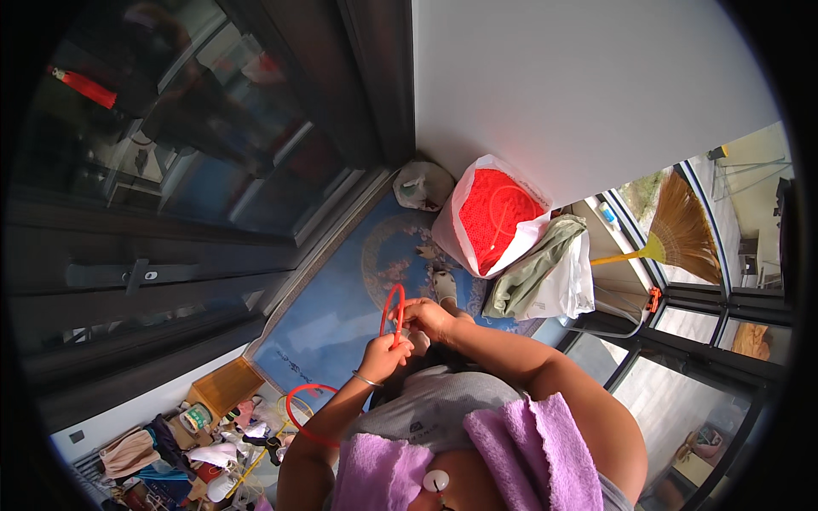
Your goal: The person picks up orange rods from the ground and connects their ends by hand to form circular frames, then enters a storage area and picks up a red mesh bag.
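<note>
In front of my body, my left hand (pixel 385 358), with a bracelet at its wrist, is closed around the lower end of a thin red plastic ring (pixel 384 317). Close beside it, my right hand (pixel 429 320) is pinched at the ring's right side; its fingertips are partly hidden behind the ring. A second red ring (pixel 291 404) hangs around my left forearm. Ahead of my hands stands an open white sack (pixel 456 238) filled with a bright red mass (pixel 487 217), whose pieces are too small to make out.
A blue patterned mat (pixel 328 298) covers the floor. A grey-green cloth (pixel 537 264) and white bag (pixel 567 285) lie beside the sack, near a straw broom (pixel 682 230). A dark door (pixel 204 255) is at left. Clothes and boxes (pixel 187 443) pile up at lower left.
</note>
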`<state>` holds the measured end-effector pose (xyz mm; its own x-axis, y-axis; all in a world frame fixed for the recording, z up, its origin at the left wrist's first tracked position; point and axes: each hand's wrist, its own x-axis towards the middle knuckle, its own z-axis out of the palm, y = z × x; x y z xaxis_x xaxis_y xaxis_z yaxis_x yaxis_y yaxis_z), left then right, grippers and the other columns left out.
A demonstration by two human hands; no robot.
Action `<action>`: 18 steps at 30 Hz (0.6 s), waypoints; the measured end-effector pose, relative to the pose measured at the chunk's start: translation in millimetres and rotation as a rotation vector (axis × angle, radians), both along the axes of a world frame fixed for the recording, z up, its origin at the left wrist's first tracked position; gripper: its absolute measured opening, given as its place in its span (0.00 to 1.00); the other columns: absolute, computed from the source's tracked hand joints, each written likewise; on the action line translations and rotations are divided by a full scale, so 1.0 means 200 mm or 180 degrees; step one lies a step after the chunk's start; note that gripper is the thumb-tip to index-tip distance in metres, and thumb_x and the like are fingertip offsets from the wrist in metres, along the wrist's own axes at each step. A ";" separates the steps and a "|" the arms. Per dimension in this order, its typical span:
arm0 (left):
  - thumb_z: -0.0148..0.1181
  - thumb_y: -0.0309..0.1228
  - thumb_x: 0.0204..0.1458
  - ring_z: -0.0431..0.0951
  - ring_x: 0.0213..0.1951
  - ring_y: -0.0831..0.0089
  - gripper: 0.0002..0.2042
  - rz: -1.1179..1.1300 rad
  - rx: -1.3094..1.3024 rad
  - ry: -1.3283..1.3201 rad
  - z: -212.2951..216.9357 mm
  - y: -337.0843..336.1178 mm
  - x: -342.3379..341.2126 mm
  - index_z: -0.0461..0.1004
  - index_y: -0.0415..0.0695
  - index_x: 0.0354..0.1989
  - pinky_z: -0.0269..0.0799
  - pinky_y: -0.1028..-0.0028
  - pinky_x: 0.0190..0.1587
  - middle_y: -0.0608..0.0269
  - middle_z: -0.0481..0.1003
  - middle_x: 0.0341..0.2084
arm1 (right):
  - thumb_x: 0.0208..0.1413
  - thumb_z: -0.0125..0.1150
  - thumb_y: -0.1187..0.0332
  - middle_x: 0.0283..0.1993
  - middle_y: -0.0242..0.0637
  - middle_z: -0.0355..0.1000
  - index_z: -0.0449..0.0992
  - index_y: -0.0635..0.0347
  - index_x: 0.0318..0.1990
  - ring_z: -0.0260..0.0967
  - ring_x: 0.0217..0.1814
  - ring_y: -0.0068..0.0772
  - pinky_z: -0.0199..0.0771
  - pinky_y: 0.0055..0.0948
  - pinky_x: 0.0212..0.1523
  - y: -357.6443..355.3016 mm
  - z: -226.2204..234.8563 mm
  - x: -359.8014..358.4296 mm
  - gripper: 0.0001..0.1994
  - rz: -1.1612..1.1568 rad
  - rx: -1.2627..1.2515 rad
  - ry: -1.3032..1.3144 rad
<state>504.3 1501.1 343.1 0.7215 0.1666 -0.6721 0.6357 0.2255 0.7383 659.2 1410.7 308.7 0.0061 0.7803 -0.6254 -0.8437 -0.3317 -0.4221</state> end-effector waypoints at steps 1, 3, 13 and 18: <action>0.54 0.24 0.51 0.74 0.24 0.78 0.06 -0.0116 0.0011 0.0139 0.02 0.00 0.03 0.75 0.38 0.35 0.70 0.79 0.29 0.67 0.74 0.24 | 0.44 0.53 0.74 0.24 0.28 0.68 0.77 0.64 0.37 0.57 0.22 0.17 0.53 0.15 0.22 0.00 0.02 0.03 0.12 0.0113 -0.0035 -0.0066; 0.54 0.26 0.52 0.75 0.29 0.77 0.08 -0.0222 -0.0290 -0.0107 -0.04 0.01 0.07 0.74 0.38 0.38 0.70 0.80 0.34 0.64 0.74 0.28 | 0.45 0.54 0.73 0.24 0.30 0.69 0.76 0.65 0.35 0.59 0.21 0.16 0.55 0.14 0.22 0.01 0.05 0.11 0.09 0.0280 0.0107 -0.0048; 0.52 0.28 0.46 0.76 0.35 0.65 0.10 0.1619 -0.1038 0.0856 -0.44 0.46 0.48 0.73 0.36 0.35 0.72 0.68 0.39 0.56 0.77 0.33 | 0.53 0.56 0.64 0.26 0.37 0.72 0.75 0.61 0.36 0.69 0.24 0.28 0.68 0.28 0.27 0.03 0.33 0.37 0.10 0.1442 0.0830 -0.2318; 0.56 0.32 0.49 0.78 0.33 0.67 0.09 0.1172 -0.0305 0.0895 -0.51 0.39 0.84 0.74 0.41 0.35 0.74 0.71 0.34 0.58 0.78 0.32 | 0.49 0.60 0.61 0.31 0.41 0.74 0.77 0.60 0.35 0.72 0.34 0.38 0.69 0.33 0.38 0.03 0.57 0.39 0.11 0.2129 0.1361 -0.2774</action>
